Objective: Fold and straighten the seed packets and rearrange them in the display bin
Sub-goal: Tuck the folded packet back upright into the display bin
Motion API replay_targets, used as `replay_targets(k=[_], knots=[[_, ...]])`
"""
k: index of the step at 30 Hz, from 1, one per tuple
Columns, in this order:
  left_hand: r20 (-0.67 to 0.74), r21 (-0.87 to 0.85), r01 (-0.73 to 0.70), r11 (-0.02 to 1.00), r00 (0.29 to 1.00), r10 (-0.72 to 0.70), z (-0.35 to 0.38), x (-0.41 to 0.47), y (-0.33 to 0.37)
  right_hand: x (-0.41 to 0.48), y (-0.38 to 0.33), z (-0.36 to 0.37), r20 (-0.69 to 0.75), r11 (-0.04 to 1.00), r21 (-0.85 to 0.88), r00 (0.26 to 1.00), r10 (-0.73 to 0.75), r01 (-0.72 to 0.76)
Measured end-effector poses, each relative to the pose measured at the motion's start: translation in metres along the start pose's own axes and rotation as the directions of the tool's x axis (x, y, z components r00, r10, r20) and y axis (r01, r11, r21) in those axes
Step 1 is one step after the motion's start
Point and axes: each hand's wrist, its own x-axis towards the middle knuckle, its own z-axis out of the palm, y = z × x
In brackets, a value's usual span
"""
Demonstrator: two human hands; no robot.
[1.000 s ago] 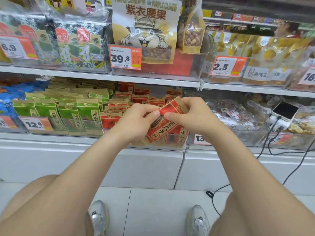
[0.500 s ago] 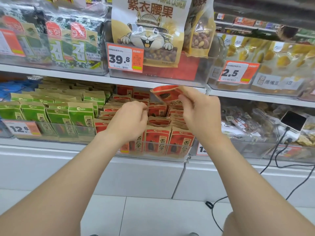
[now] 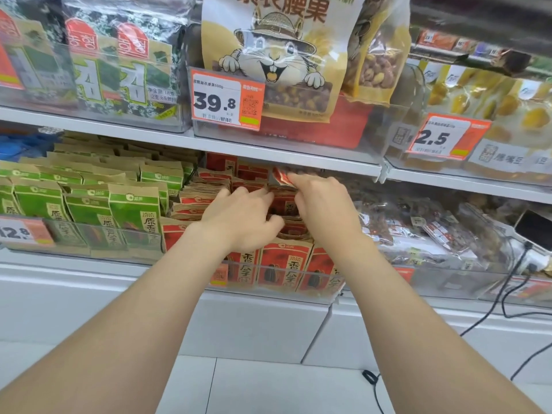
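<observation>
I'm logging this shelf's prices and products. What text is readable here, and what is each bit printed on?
"39.8": middle price tag, upper shelf.
"2.5": right price tag, upper shelf.
"12.8": left price tag, by the green packets, blurred.
"腰果": cashew bag.
"香瓜子": red seed packets.
Small print and barcode on the tags: too small to read.

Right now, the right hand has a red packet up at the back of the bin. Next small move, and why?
Probably ease the red packet down into the back rows of the display bin. The right hand pinches it just under the shelf edge, above those rows, and the left hand rests spread on the stacked red packets, seemingly making room.
</observation>
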Motion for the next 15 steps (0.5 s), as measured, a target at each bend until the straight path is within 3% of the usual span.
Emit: replay_targets(k=[4,8,12,15], knots=[[0.07,0.025,-0.028,0.999,0.997,0.026,0.0,0.005,-0.003,0.01,0.001,0.007,0.12,0.996,0.064,0.991,0.053,-0.061],[0.109,0.042,-0.067,0.997,0.992,0.062,0.001,0.007,-0.005,0.021,-0.005,0.009,0.206,0.996,-0.02,0.974,0.091,-0.088],[0.082,0.022,-0.061,0.998,0.995,0.059,0.004,0.006,-0.008,0.021,-0.014,0.006,0.171,0.98,-0.18,0.978,0.119,-0.088],[-0.021,-0.007,-0.047,0.999,0.999,0.046,0.006,0.003,-0.008,0.018,-0.018,0.01,0.209,0.969,-0.22,0.965,0.156,-0.109]])
